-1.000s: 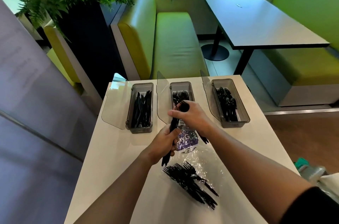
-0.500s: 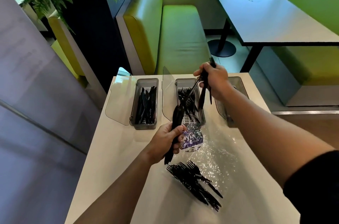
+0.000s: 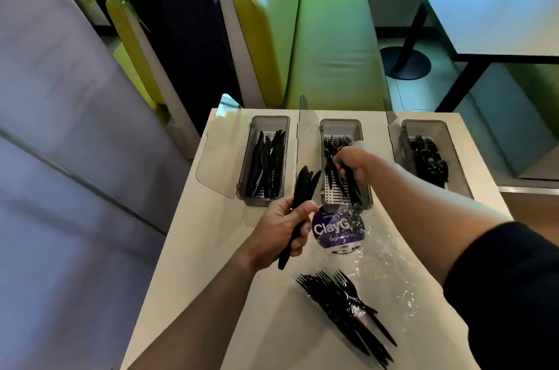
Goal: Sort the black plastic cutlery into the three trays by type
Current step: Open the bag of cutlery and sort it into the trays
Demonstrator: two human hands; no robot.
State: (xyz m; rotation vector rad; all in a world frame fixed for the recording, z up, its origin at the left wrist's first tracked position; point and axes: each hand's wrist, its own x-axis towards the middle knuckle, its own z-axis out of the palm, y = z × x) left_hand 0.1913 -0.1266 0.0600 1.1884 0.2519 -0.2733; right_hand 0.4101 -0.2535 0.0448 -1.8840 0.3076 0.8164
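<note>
Sitting at the far left of the tabletop (image 3: 211,248), the left tray (image 3: 270,119) already holds knives (image 3: 266,163) laid lengthwise. Just in front of it, the left hand (image 3: 282,229) is curled round a bundle of knives (image 3: 305,185), blades pointing up toward the trays. Next comes the middle tray (image 3: 341,122), with forks (image 3: 332,145) at its far end. The right hand (image 3: 352,163) is over it, fingers closed on a few black pieces (image 3: 352,188) whose handles hang down into the tray. The fist hides their heads, so I cannot tell their kind for sure. Furthest right, the right tray (image 3: 423,123) holds spoons (image 3: 429,157). Nearer the person, a crumpled clear wrapper (image 3: 378,263) with a purple label (image 3: 332,230) lies on the tabletop, and a pile of forks (image 3: 348,309) rests on it, unsorted.

The step in hand looks like dropping the right hand's pieces into the middle tray. After that, the bundle of knives belongs in the left tray, lowered lengthwise to lie with the others. The pile of forks then needs gathering, and the slippery wrapper may drag along with it.
</note>
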